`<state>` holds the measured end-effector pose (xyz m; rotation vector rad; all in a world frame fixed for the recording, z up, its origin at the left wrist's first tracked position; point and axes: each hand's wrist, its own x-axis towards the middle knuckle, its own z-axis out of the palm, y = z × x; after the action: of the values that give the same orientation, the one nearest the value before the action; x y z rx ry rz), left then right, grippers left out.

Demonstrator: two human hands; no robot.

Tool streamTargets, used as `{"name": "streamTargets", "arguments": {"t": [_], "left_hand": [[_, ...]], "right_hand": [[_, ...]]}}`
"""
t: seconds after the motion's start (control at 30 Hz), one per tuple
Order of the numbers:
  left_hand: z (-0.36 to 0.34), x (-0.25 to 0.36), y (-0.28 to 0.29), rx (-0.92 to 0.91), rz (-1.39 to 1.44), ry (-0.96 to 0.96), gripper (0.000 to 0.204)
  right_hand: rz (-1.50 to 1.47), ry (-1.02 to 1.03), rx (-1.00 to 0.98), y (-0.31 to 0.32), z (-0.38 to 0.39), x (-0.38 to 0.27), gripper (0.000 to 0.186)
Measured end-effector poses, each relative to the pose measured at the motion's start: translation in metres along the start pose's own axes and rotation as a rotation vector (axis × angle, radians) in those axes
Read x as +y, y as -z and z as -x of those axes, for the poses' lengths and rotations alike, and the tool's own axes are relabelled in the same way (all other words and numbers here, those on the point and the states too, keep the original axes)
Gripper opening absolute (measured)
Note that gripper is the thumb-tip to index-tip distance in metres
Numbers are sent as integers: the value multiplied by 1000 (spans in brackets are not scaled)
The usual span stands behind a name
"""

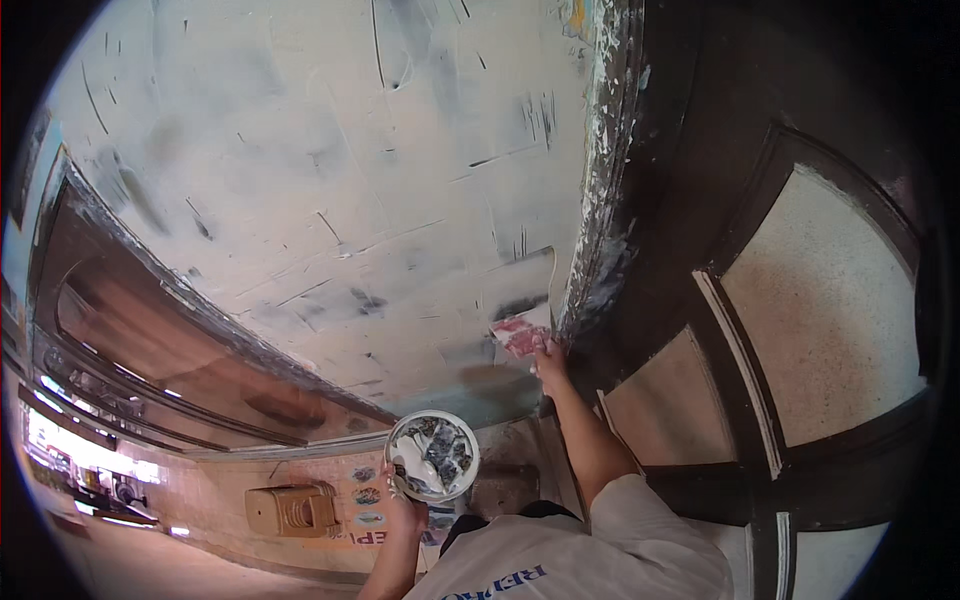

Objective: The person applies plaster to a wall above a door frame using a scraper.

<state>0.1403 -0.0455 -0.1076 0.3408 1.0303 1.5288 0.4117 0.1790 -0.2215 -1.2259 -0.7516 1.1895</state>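
Observation:
My right hand grips a wide putty knife, red with white smears, against the lower right part of a pale wall panel marked with grey patches and scratches. The panel's right edge is dark with flaking white paint. Below and left, my left hand holds a round white tub by its side. Inside the tub are white paste and dark grey, mottled patches.
A dark door frame with beige panels stands on the right, brown woodwork on the left. Below are a tan plastic stool, a dark stool and a printed board. A bright opening shows at far left.

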Motion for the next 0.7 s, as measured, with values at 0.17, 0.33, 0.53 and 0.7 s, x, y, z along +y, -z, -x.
{"name": "streamTargets", "arguments": {"t": [0.17, 0.33, 0.53, 0.7], "left_hand": [[16, 20, -7, 57, 44, -2, 48], [6, 25, 0, 76, 49, -27, 45], [1, 30, -21, 42, 22, -36, 43], [-1, 27, -31, 7, 3, -19, 45]], "right_hand": [[-114, -177, -126, 30, 52, -11, 26], [-59, 260, -158, -3, 36, -98, 19], [-108, 94, -69, 0, -8, -85, 17], [-136, -187, -102, 28, 41, -8, 21]]}}
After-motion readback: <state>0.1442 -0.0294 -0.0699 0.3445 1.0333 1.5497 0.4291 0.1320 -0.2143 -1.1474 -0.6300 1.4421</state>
